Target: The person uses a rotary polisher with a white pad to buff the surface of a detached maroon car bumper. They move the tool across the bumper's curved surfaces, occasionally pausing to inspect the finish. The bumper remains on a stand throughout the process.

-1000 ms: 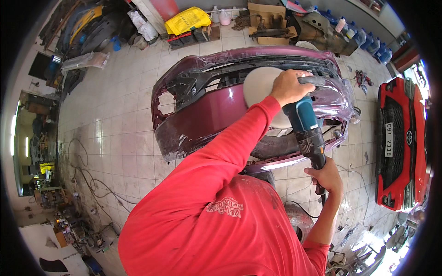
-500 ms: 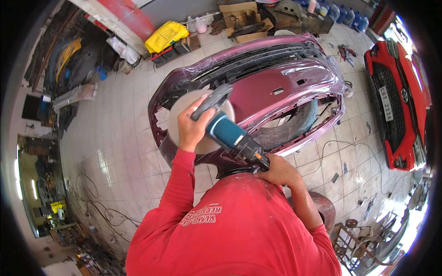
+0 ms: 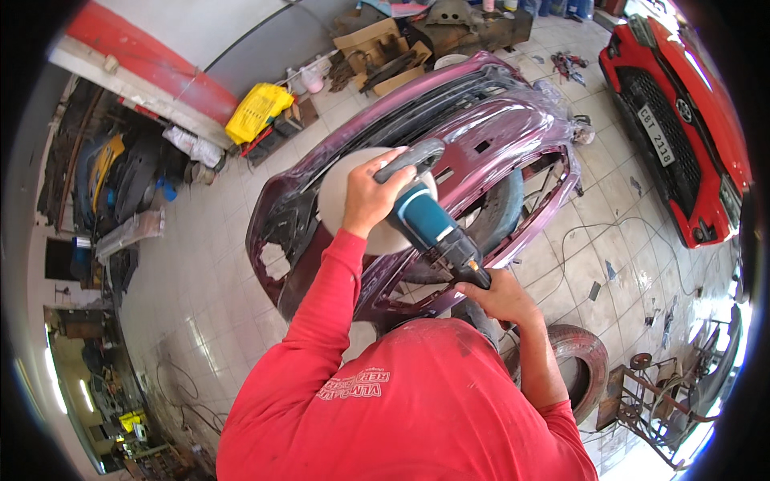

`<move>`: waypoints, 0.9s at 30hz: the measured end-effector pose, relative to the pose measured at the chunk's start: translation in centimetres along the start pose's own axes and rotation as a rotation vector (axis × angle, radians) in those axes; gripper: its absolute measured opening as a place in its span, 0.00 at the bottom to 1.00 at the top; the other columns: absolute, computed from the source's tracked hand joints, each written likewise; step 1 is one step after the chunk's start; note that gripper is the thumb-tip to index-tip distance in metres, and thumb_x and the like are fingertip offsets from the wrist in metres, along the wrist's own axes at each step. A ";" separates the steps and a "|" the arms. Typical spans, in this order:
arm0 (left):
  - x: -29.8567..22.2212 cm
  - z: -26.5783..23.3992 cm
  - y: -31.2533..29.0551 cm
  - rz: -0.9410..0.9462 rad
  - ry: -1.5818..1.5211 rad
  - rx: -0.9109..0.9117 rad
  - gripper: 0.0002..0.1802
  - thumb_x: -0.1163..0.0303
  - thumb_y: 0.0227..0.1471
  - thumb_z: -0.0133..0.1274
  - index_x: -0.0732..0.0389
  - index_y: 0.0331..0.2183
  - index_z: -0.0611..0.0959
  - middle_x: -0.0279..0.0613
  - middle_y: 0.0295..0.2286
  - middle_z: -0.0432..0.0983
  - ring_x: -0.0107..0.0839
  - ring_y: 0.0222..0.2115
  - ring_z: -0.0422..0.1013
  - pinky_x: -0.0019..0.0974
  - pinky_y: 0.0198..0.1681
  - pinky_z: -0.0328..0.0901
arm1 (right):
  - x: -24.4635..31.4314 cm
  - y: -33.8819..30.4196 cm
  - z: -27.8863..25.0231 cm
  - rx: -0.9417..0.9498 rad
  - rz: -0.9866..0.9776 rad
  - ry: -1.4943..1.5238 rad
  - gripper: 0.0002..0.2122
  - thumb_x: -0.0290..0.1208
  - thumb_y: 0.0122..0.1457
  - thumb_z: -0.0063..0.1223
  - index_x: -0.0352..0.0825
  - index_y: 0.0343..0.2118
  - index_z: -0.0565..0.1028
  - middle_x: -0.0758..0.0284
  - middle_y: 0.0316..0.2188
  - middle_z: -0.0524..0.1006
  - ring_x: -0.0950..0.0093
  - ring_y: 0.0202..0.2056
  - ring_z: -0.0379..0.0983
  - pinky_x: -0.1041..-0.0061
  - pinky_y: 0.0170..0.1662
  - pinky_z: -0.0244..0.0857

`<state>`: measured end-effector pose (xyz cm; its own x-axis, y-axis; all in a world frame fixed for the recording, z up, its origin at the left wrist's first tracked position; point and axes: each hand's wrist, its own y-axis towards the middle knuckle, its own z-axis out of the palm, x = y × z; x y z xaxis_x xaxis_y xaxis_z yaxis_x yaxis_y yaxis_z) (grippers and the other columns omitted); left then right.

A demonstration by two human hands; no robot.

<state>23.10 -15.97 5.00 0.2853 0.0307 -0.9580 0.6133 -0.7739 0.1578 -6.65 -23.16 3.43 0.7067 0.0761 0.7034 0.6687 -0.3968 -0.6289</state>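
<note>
My left hand [image 3: 370, 196] is wrapped round the black loop handle at the front of a teal and black polisher [image 3: 427, 215]. My right hand [image 3: 505, 298] grips the rear end of its body, close to my waist. A wide, round, pale pad [image 3: 337, 200] shows at the tool's front, over the left part of a purple car bumper [image 3: 481, 120]. Whether the pad touches the bumper I cannot tell, since the tool and my hand cover that spot. Through the bumper's lower opening shows a tyre [image 3: 504, 210] beneath it.
A red car [image 3: 682, 120] stands at the right. Another tyre [image 3: 589, 361] lies by my right forearm, near a metal-framed trolley [image 3: 658, 401]. A cable [image 3: 609, 224] runs over the tiled floor. Cardboard boxes [image 3: 373, 48] and a yellow container [image 3: 258, 112] sit along the far wall.
The polisher has moved rightward along the bumper with both hands still on it. My view has turned, so the bumper and red car appear shifted and tilted.
</note>
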 end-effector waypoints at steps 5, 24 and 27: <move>0.9 7.5 7.7 0.074 0.032 0.147 0.27 0.61 0.52 0.69 0.69 0.49 0.88 0.53 0.44 0.87 0.32 0.43 0.83 0.33 0.51 0.72 | -2.6 1.4 -4.8 -0.159 0.043 0.125 0.24 0.51 0.64 0.65 0.31 0.26 0.76 0.70 0.15 0.72 0.77 0.15 0.72 0.71 0.19 0.65; -0.9 -3.0 -12.0 0.066 0.198 0.023 0.29 0.73 0.59 0.63 0.73 0.59 0.79 0.52 0.48 0.84 0.34 0.48 0.80 0.36 0.54 0.72 | -8.4 0.7 7.2 0.060 -0.159 -0.065 0.25 0.53 0.53 0.69 0.31 0.39 0.85 0.50 0.34 0.85 0.52 0.40 0.83 0.58 0.50 0.73; -0.8 -5.2 -16.1 -0.008 0.234 -0.071 0.30 0.74 0.60 0.62 0.74 0.61 0.76 0.54 0.52 0.81 0.35 0.51 0.78 0.37 0.56 0.71 | -7.2 1.0 7.9 0.167 -0.201 -0.157 0.23 0.47 0.54 0.69 0.27 0.40 0.84 0.49 0.35 0.84 0.53 0.41 0.81 0.59 0.51 0.71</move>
<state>16.84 -0.25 4.49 0.4380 0.1888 -0.8789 0.6643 -0.7267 0.1749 -9.27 -16.93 -4.93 0.5752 0.2830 0.7675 0.8180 -0.2050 -0.5374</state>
